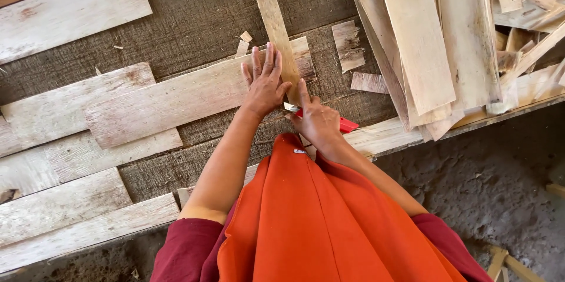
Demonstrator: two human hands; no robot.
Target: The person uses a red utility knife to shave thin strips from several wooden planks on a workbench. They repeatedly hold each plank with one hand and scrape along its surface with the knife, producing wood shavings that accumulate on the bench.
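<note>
The thin veneer strip (281,38), lying at 12 o'clock on the counter (194,11), looks light and brittle, pinned flat under the spread left hand (265,82) while the right hand (318,120) clamps a red cutter (344,124).

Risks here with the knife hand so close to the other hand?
1. The right hand holds a red utility knife with its blade end near the left hand; a slip might cut the thumb.
2. The left hand presses a narrow wood strip lying across a wide veneer sheet; it may shift mid-cut.
3. The stacked veneer pile overhangs the bench edge and might slide.
</note>
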